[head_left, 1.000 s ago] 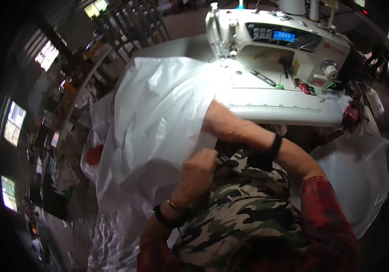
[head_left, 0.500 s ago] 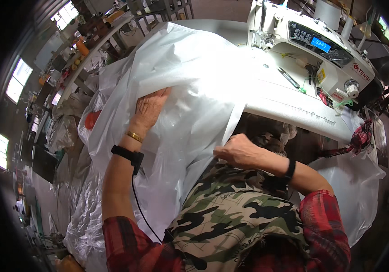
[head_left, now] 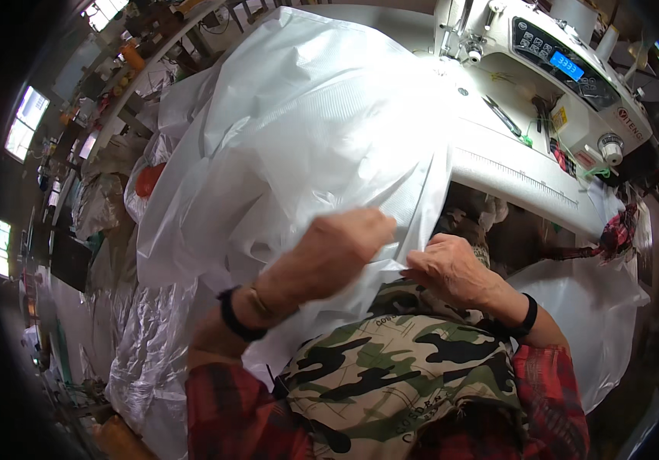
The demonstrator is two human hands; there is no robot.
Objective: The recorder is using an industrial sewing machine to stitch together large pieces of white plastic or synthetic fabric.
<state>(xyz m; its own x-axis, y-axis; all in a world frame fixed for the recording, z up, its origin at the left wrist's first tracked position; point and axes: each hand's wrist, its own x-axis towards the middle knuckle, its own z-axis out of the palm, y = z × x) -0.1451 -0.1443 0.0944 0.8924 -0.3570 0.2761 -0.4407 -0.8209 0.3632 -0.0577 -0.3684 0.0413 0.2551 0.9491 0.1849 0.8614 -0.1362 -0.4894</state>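
Observation:
A large sheet of white, shiny plastic material (head_left: 291, 146) drapes over the sewing table and down across my lap in loose folds. My right hand (head_left: 452, 270) pinches its near right edge, just above my camouflage apron (head_left: 406, 360). Close by on the left, my left hand (head_left: 345, 249) is over the sheet, knuckles up and fingers curled in. Motion blurs those fingers, and whether they grip the material is hidden. The white sewing machine (head_left: 567, 69), with a lit blue display, stands beyond the sheet at the upper right.
Dark-handled tweezers (head_left: 504, 116) lie on the machine bed beside a printed ruler (head_left: 521, 175). A red checked cloth (head_left: 617, 234) hangs at the table's right corner, above more pale plastic (head_left: 586, 322). Crumpled clear plastic (head_left: 153, 345) and a cluttered bench (head_left: 157, 57) are to the left.
My left hand has come off the middle of the sheet, moving right and nearer to my right hand. My right hand has shifted slightly right with the sheet's edge. The view has tilted a little.

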